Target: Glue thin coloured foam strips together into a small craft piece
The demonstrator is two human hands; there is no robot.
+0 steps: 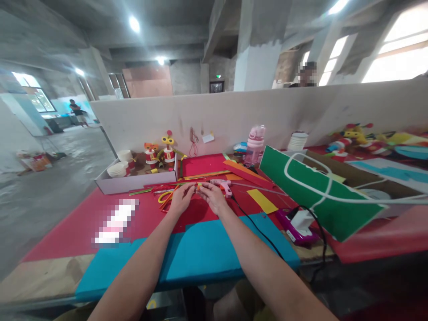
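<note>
My left hand [182, 198] and my right hand [213, 197] meet over the red table covering, fingertips pinched together. Between them shows a small orange and yellow-green piece [199, 185], mostly hidden by the fingers; its kind is too small to make out. Just beyond my right hand lies a pink glue gun [227, 188] with a black cord. Scissors with yellow handles [164, 196] rest left of my left hand, among thin coloured paper strips [142, 192].
A white box [140, 182] at the back left holds paper cups and toy figures. On the right are a green board [310, 191] and a purple power strip [297, 229] with a white plug. A pink bottle [256, 145] stands by the partition. Blue sheet [200, 254] covers the front edge.
</note>
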